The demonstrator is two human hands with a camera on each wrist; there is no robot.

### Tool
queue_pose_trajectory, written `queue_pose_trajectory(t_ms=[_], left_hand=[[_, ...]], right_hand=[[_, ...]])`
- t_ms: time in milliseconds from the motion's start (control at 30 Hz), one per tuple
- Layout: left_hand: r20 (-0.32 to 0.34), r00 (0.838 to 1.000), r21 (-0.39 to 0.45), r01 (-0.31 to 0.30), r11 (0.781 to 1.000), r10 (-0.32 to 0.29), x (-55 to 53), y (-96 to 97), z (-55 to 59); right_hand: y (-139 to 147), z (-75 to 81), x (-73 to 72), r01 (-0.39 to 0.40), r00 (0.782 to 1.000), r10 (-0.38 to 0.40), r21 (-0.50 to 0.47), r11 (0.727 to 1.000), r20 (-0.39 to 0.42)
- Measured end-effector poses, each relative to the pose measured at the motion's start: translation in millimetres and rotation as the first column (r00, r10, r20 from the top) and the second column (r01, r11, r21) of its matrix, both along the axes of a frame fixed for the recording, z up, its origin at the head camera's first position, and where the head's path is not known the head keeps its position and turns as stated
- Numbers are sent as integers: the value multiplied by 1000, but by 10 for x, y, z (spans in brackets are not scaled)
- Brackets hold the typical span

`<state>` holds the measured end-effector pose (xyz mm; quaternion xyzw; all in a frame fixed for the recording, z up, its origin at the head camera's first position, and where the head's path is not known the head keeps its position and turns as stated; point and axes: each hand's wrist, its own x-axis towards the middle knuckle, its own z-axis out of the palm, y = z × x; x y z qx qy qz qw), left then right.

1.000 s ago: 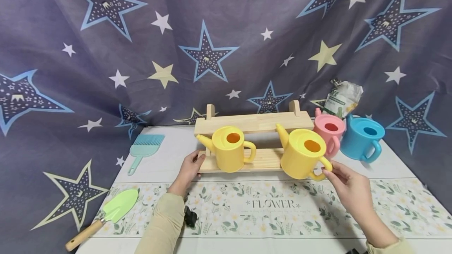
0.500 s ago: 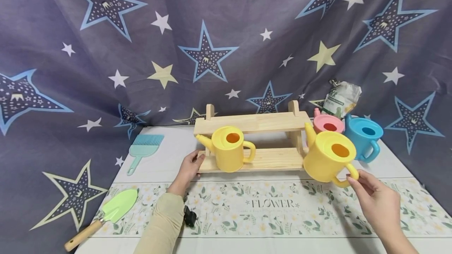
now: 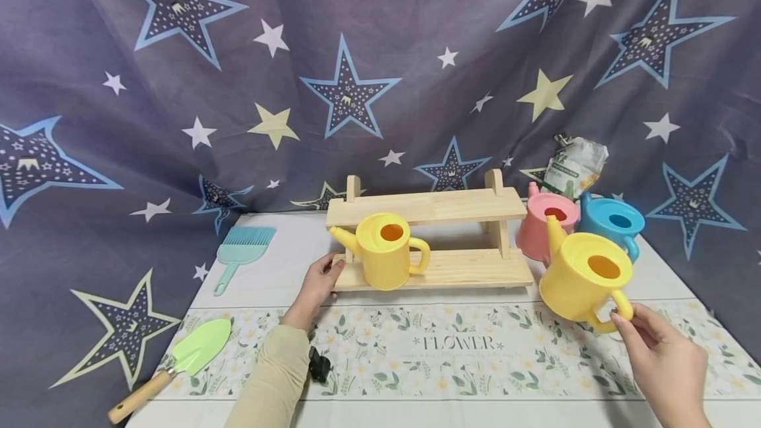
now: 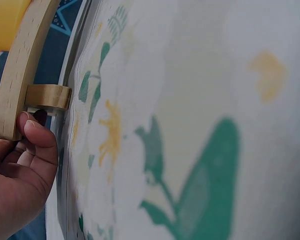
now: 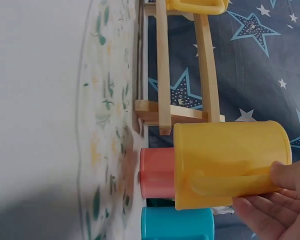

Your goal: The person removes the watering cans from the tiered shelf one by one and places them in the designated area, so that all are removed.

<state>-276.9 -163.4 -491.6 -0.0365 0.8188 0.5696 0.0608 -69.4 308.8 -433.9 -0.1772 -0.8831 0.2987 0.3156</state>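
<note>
My right hand [image 3: 666, 358] pinches the handle of a yellow watering can [image 3: 582, 283], its spout pointing up and to the left. In the right wrist view the thumb and fingers close on that handle, and the can body [image 5: 225, 145] overlaps a pink watering can behind it. My left hand [image 3: 315, 286] grips the left end of the lower plank of a two-tier wooden shelf [image 3: 470, 269]. Thumb and fingers on the plank end [image 4: 10, 120] show in the left wrist view. Another yellow watering can [image 3: 383, 263] stands on the left part of that lower plank.
Right of the shelf stand a pink watering can [image 3: 538, 230] and a blue watering can [image 3: 600, 213], with a white bag [image 3: 577, 164] behind. A teal brush [image 3: 244, 246] and a green trowel [image 3: 199, 349] lie on the left. A starry curtain [image 3: 416, 84] hangs at the back.
My right hand has carried the yellow watering can rightward, away from in front of the lower plank and past the shelf's right end. My left hand has stayed on the plank end.
</note>
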Motion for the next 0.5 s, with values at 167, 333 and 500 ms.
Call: queue_pose_trajectory(t_ms=[167, 333, 500], left_hand=[[-2, 1000, -2, 1, 1000, -1, 5, -2, 4], [-4, 1000, -4, 0, 1000, 0, -2, 0, -5], [3, 1000, 0, -5, 1000, 5, -3, 5, -2]], right_hand=[[6, -50, 43, 20, 999, -20, -20, 1000, 43], [-5, -113, 48, 16, 997, -15, -23, 1000, 77], [-1, -174, 19, 10, 995, -10, 1, 1000, 101]])
